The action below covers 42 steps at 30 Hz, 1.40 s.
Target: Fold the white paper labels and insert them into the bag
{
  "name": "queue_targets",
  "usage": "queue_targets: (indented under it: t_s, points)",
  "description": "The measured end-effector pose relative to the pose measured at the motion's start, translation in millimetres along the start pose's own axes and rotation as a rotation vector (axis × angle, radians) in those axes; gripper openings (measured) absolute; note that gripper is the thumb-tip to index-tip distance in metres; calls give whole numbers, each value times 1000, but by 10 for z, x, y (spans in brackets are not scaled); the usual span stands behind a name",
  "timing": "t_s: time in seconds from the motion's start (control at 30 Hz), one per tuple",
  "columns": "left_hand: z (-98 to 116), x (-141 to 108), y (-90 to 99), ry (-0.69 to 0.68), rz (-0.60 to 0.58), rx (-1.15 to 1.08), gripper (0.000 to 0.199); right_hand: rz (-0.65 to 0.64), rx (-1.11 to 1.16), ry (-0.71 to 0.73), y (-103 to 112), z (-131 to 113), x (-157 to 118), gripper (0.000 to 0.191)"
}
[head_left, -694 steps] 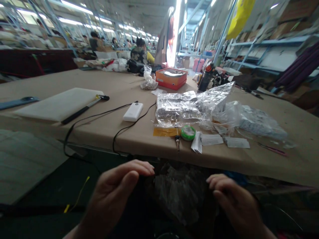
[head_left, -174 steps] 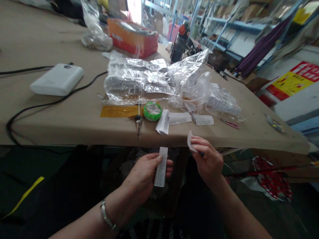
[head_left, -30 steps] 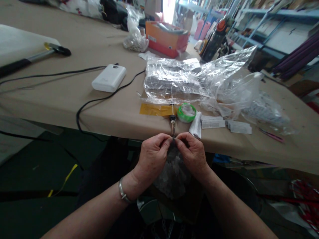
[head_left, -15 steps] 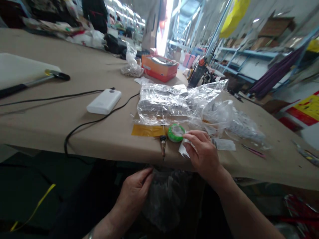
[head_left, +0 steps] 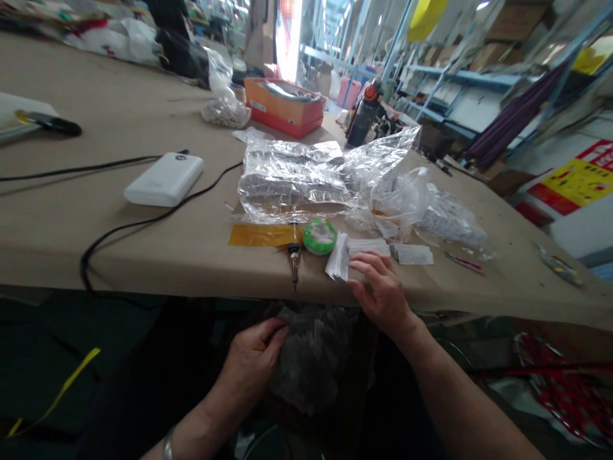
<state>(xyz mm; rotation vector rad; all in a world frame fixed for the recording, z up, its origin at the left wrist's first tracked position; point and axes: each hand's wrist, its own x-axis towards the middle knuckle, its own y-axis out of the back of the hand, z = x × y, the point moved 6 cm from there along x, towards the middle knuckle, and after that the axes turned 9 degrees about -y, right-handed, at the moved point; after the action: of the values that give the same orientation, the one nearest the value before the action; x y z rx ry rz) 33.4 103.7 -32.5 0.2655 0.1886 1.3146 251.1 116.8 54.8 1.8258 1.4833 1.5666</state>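
Observation:
My left hand (head_left: 256,354) is closed, thumb and forefinger pinched at the upper left edge of a greyish see-through plastic bag (head_left: 313,364) below the table edge. What fills the bag is too dark to make out. Over the table's front edge, my right hand (head_left: 383,291) has its fingers apart and curved, with nothing seen in them. It is beside a fanned stack of white paper slips (head_left: 338,257); two more piles of slips (head_left: 368,246) lie behind and to its right. A green roll of tape (head_left: 320,237) and a soldering iron (head_left: 294,255) lie left of the slips.
Amber tape (head_left: 258,235) lies under the iron. Behind are crinkled clear plastic packaging (head_left: 297,172), a white power bank (head_left: 165,179) with a black cable, and an orange box (head_left: 282,108). Pink tweezers (head_left: 463,262) and cutters (head_left: 558,265) lie right.
My right hand has come away from the white slips at the green tape, and its fingers have spread. My left hand still pinches at the bag. The view has shifted right and down.

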Motion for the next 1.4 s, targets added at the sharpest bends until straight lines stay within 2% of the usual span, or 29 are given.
queue_targets:
  t_s: [0.1,0.17,0.33,0.4,0.53,0.6,0.67,0.73,0.8,0.87,0.93,1.03,1.13,1.3,1.4]
  points:
    - [10,-31,-89,-5,-29,-4,15,-68,-148,31,-134,28,-202,40]
    - [19,-45,-154,0,-52,-20,15,-44,-136,34,-160,49,-258,35]
    - [151,-15,-362,46,-105,-128,14,44,70,40,-72,84,-249,23]
    - [226,2,-491,140,-147,-272,15,60,132,27,-2,64,-261,21]
    - [375,-2,-770,450,-152,-823,21,18,156,45,128,-137,-401,22]
    - [477,24,-882,498,-170,-1048,23,-30,158,94,165,-297,-508,21]
    - [537,71,-937,485,-161,-1148,17,-69,171,148,185,-433,-591,21]
    - [544,111,-952,474,-128,-1145,10,-105,193,175,188,-485,-608,22]
    - [516,122,-946,500,-94,-1072,5,-120,199,133,184,-404,-530,28]
    - [472,105,-926,549,-75,-958,5,-93,128,11,179,-193,-380,43]
    - [437,81,-898,571,-68,-857,7,-61,-41,-116,163,53,-231,54]
    - [414,63,-871,541,-76,-788,10,-127,-263,-141,76,270,-132,62]
    - [400,54,-858,533,-75,-752,9,-172,-321,-99,27,330,-205,50]
    - [418,43,-872,590,-74,-733,8,-12,-148,-76,148,354,-369,19]
    - [454,46,-893,613,-90,-770,10,59,23,-121,206,388,-406,14]
